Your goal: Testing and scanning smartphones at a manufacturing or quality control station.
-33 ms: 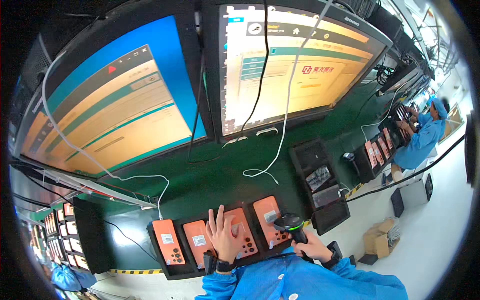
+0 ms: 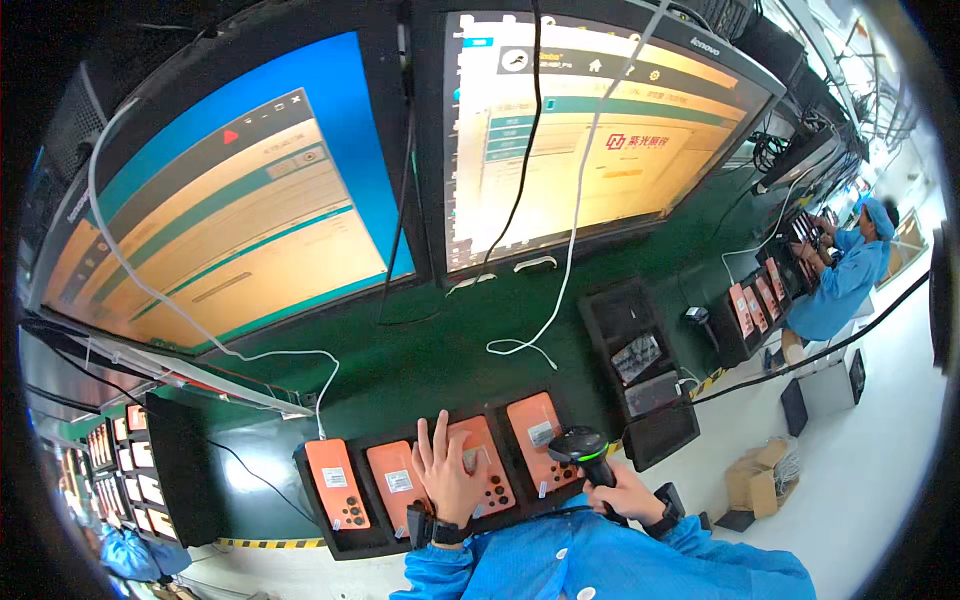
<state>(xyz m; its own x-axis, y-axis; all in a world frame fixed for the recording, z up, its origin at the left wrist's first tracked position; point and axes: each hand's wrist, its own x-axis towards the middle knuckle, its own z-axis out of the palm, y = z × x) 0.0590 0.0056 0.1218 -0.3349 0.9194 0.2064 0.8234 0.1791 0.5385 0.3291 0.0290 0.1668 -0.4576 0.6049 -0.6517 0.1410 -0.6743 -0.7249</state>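
Several orange phones lie face down in a black tray (image 2: pixel 350 543) near the front edge of the green bench. My left hand (image 2: pixel 450 482) is open, fingers spread, resting on or just over the second phone (image 2: pixel 388 468) and the third phone (image 2: pixel 488 462); contact is hard to tell. My right hand (image 2: pixel 628 495) grips the handle of a black barcode scanner (image 2: pixel 580 445) with a glowing green band. The scanner's head is beside the rightmost phone (image 2: pixel 537 432), which bears a white label. A white cable reaches the top end of the leftmost phone (image 2: pixel 335 478).
Two large monitors (image 2: pixel 600 160) stand behind the tray. A loose white cable (image 2: pixel 553 325) hangs down onto the bench. Right of it lies a black tray (image 2: pixel 672 440) holding dark devices. A phone rack (image 2: pixel 145 470) stands far left. At far right a person in blue (image 2: pixel 845 280) works.
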